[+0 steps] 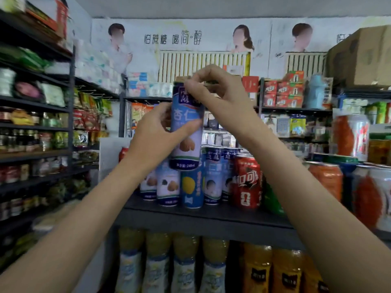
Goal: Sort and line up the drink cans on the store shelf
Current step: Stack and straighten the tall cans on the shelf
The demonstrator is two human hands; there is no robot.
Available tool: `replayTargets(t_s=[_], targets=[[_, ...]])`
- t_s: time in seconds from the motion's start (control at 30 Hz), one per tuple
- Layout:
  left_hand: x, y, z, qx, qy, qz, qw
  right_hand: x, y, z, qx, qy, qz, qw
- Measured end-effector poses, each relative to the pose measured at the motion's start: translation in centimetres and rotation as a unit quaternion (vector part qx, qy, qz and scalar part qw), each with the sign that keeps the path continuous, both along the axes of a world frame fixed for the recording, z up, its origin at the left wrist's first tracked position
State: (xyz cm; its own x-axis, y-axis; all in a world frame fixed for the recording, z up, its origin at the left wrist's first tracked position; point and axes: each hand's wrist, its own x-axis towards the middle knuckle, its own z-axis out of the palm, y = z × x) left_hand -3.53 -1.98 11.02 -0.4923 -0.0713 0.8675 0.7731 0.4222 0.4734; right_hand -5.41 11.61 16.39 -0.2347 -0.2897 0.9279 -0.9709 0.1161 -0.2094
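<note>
Head view: a tall blue can [186, 125] is held up in both hands above the front row of cans on the shelf [203, 214]. Its base hovers just over, or perhaps rests on, the cans below; the picture does not settle which. The left hand [156, 132] wraps the can's middle from the left, thumb across the label. The right hand [220, 96] pinches the top rim from above with curled fingertips. So both hands are closed on this one can.

Below it stand more blue cans [168, 185] of the same kind, a yellow-blue can [192, 190] between them, and a red can [246, 182] to their right. Orange cans [326, 180] fill the right end. Bottles [186, 265] stand on the level underneath.

In my judgement the risks are these. Setting the can down on the tops below would leave it perched on narrow rims, and it could tip forward off the shelf. Lowering it into the tight row could knock a neighbour over. The mixed can among the blue ones would then still break the line.

Much is unclear. Motion blur smears the labels, the left hand's fingers are hidden behind the can, and the back rows are covered. The right end of the shelf is cut off.
</note>
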Motion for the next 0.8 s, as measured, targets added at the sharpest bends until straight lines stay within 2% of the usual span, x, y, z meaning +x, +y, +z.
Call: replayTargets(t_s=[0.07, 0.13, 0.3, 0.37, 0.5, 0.67, 0.8], targets=[[0.6, -3.1, -0.7, 0.021, -0.015, 0.019, 1.000, -0.4, -2.2, -1.2, 0.032, -0.019, -0.007, 0.999], [0.7, -6.0, -1.2, 0.020, -0.038, 0.051, 0.998, -0.9, -4.3, -2.4, 0.088, 0.001, -0.091, 0.992], [-0.3, -12.0, -2.4, 0.038, -0.129, 0.073, 0.988, -2.3, -8.7, -4.6, 0.224, 0.021, -0.281, 0.933], [-0.7, -13.4, -3.0, 0.034, -0.161, 0.075, 0.984, -2.6, -9.7, -5.5, 0.245, 0.032, -0.331, 0.911], [-1.6, -15.5, -4.1, 0.031, -0.205, 0.065, 0.976, -2.6, -12.0, -6.0, 0.254, 0.039, -0.364, 0.895], [-2.9, -18.1, -4.6, 0.044, -0.215, 0.102, 0.970, -4.2, -16.8, -8.2, 0.340, 0.090, -0.472, 0.809], [-3.6, -19.5, -5.5, 0.058, -0.230, 0.101, 0.966, -5.6, -19.6, -10.6, 0.317, 0.094, -0.537, 0.776]])
